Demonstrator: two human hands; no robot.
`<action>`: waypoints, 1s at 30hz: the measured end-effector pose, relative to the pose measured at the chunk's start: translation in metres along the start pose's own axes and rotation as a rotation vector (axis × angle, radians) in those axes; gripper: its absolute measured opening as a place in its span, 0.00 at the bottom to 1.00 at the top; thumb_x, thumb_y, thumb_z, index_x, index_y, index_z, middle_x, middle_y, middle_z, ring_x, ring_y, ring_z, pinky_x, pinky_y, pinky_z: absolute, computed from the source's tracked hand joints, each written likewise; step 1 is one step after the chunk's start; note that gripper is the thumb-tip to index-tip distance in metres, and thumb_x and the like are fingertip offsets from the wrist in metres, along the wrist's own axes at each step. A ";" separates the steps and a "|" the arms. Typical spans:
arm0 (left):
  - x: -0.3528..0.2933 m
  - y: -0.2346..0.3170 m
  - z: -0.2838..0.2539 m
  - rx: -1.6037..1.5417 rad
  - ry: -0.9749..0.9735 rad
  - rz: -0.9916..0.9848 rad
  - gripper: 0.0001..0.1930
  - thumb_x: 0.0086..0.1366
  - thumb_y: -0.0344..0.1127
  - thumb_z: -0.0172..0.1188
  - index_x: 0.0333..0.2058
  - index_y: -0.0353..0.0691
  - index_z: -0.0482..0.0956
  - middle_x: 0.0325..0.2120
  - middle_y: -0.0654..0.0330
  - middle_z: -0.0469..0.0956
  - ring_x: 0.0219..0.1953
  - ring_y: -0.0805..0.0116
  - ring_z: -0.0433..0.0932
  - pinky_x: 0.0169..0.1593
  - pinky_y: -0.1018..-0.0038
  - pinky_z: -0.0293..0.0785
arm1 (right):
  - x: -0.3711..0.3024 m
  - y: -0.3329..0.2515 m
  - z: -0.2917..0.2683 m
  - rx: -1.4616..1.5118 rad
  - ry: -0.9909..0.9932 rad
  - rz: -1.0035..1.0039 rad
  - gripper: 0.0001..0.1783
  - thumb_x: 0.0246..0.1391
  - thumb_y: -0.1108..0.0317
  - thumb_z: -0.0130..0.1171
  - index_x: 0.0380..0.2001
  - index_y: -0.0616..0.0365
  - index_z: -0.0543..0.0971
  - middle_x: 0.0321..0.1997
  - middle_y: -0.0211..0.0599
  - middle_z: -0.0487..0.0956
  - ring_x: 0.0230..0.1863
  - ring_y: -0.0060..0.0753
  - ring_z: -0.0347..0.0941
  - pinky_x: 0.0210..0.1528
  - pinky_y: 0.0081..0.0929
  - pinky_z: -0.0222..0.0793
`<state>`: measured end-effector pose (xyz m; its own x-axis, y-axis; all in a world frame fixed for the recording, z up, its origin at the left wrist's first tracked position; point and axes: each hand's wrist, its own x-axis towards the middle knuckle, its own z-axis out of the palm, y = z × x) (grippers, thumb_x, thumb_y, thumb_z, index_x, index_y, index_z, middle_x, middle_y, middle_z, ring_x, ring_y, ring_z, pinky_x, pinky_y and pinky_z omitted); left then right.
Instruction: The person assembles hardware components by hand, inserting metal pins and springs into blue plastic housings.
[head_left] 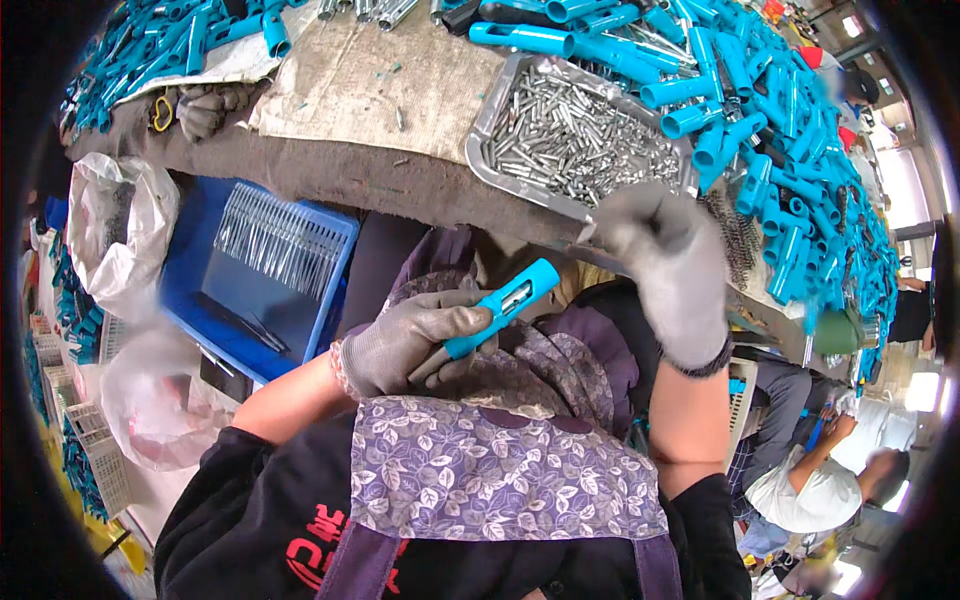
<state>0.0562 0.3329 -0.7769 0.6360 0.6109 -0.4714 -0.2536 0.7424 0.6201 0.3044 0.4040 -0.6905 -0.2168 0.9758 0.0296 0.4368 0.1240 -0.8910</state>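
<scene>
My left hand [425,335], in a grey glove, is wrapped round a blue slotted tube [535,283]. The tube slants up to the right above my lap, and a silvery metal part [516,296] shows inside its slot. My right hand [672,265], gloved too and blurred by motion, is at the near right edge of a metal tray [481,150]. Its fingers look curled in; whatever may be between them is too smeared to make out. Many small metal pins [570,130] fill the tray.
Blue tubes [780,170] are heaped at the right and far left of the cloth-covered bench [370,100]. A spare glove [205,108] lies near its edge. Beside my left arm are a blue bin [225,285] with metal rods and plastic bags [120,230]. A co-worker [815,490] sits at right.
</scene>
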 end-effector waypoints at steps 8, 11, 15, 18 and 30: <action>0.000 -0.005 0.004 -0.055 -0.023 -0.042 0.19 0.71 0.49 0.55 0.46 0.38 0.74 0.21 0.66 0.72 0.15 0.81 0.65 0.18 0.83 0.59 | -0.046 0.052 0.058 -0.287 0.083 -0.416 0.11 0.47 0.66 0.71 0.30 0.57 0.79 0.46 0.40 0.75 0.49 0.49 0.73 0.50 0.43 0.70; -0.001 -0.001 0.009 -0.070 -0.018 -0.058 0.19 0.71 0.47 0.55 0.50 0.38 0.73 0.21 0.69 0.70 0.16 0.81 0.65 0.19 0.82 0.60 | -0.054 0.054 0.065 -0.418 0.220 -0.548 0.11 0.46 0.64 0.71 0.29 0.53 0.78 0.45 0.38 0.74 0.50 0.49 0.71 0.53 0.45 0.67; -0.002 -0.002 0.010 -0.089 -0.037 -0.073 0.20 0.71 0.48 0.55 0.52 0.38 0.72 0.22 0.69 0.70 0.17 0.81 0.65 0.20 0.82 0.61 | -0.072 0.065 0.080 -0.643 0.400 -0.720 0.12 0.45 0.63 0.72 0.29 0.48 0.77 0.44 0.34 0.74 0.50 0.46 0.71 0.53 0.43 0.66; -0.001 -0.003 0.009 0.001 -0.021 -0.053 0.23 0.71 0.48 0.55 0.55 0.37 0.71 0.24 0.69 0.70 0.18 0.80 0.67 0.21 0.82 0.62 | -0.070 0.068 0.079 -0.646 0.389 -0.725 0.12 0.45 0.64 0.72 0.29 0.49 0.77 0.43 0.33 0.74 0.50 0.44 0.71 0.53 0.42 0.66; 0.008 -0.023 0.005 -0.008 -0.021 -0.012 0.27 0.70 0.46 0.57 0.61 0.36 0.68 0.31 0.67 0.74 0.27 0.79 0.71 0.29 0.80 0.68 | -0.069 0.068 0.073 -0.571 0.221 -0.783 0.13 0.43 0.61 0.72 0.27 0.50 0.76 0.43 0.32 0.77 0.51 0.41 0.72 0.58 0.47 0.63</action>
<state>0.0701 0.3195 -0.7914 0.6544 0.5958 -0.4655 -0.2515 0.7521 0.6091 0.2853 0.3317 -0.7857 -0.4816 0.5861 0.6516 0.6071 0.7593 -0.2343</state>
